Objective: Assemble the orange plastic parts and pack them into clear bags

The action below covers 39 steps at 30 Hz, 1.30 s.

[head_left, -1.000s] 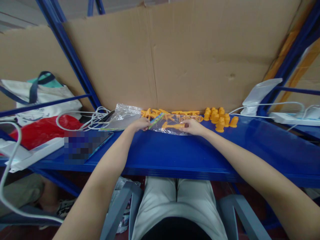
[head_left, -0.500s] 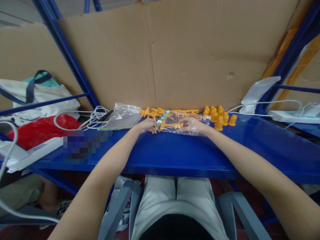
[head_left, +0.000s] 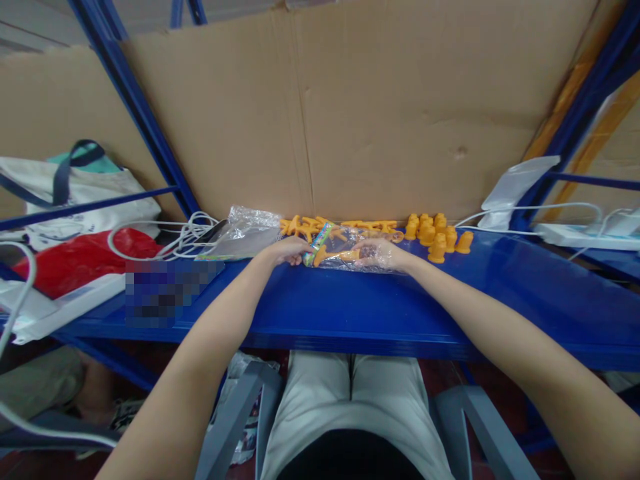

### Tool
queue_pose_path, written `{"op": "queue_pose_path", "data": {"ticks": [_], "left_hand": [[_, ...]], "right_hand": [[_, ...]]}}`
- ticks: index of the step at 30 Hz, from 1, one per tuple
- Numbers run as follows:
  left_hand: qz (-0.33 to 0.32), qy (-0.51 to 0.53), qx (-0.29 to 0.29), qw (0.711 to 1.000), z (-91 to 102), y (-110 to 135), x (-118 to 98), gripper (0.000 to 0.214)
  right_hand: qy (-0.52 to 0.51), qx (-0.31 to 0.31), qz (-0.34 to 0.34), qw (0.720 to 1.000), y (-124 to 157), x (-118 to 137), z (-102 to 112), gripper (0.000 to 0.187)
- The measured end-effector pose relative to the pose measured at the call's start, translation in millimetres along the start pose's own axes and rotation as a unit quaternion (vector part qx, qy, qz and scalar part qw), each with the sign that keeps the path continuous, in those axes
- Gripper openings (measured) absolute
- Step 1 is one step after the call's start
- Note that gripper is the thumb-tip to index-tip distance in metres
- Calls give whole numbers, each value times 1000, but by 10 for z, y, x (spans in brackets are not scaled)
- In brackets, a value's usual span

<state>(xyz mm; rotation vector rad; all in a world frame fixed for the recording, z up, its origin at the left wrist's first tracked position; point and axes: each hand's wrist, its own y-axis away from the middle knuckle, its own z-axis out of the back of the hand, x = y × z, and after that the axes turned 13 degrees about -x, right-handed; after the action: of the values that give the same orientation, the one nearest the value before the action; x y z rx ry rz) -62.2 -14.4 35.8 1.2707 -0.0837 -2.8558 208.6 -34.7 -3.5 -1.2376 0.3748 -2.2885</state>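
My left hand [head_left: 294, 251] pinches the edge of a clear plastic bag [head_left: 350, 267] at its green and blue printed header strip [head_left: 320, 241]. My right hand [head_left: 381, 255] is inside the bag's right end, with the film draped over it. Its fingers are closed around one end of an orange-yellow plastic piece [head_left: 335, 256], whose flared other end lies by the printed strip. The piece's exact kind cannot be made out. Behind the bag lie several branching orange plastic parts [head_left: 300, 227]. To the right stand several orange bell-shaped pieces [head_left: 437, 248].
Flat clear bags [head_left: 250, 235] lie left of my hands. Farther left are white cables [head_left: 187, 237], a red bag [head_left: 90, 260] and a white power strip [head_left: 70, 310]. A cardboard sheet [head_left: 380, 113] stands behind the blue table [head_left: 345, 313]. Another power strip [head_left: 575, 235] is at right.
The bag, its printed strip and the orange piece inside have shifted slightly left. Both hands have moved a little left with them.
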Motion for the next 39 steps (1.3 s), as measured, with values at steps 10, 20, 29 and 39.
{"op": "queue_pose_path", "data": {"ticks": [10,20,29,39], "left_hand": [[-19,-29,20,999,60,-14,43,24],[-54,-57,-31,996,69,-74,97,16],[-338,-110,-251,900,-111,-77,4,30],[-389,-172,-138,894,-560,1,-33,56]], "right_hand": [[-102,67,-88,989,69,109,-7,31],[-153,90,-119,977,84,114,-24,31],[-147,80,-90,982,77,105,-133,26],[-149,73,-27,986,54,70,-303,31]]}}
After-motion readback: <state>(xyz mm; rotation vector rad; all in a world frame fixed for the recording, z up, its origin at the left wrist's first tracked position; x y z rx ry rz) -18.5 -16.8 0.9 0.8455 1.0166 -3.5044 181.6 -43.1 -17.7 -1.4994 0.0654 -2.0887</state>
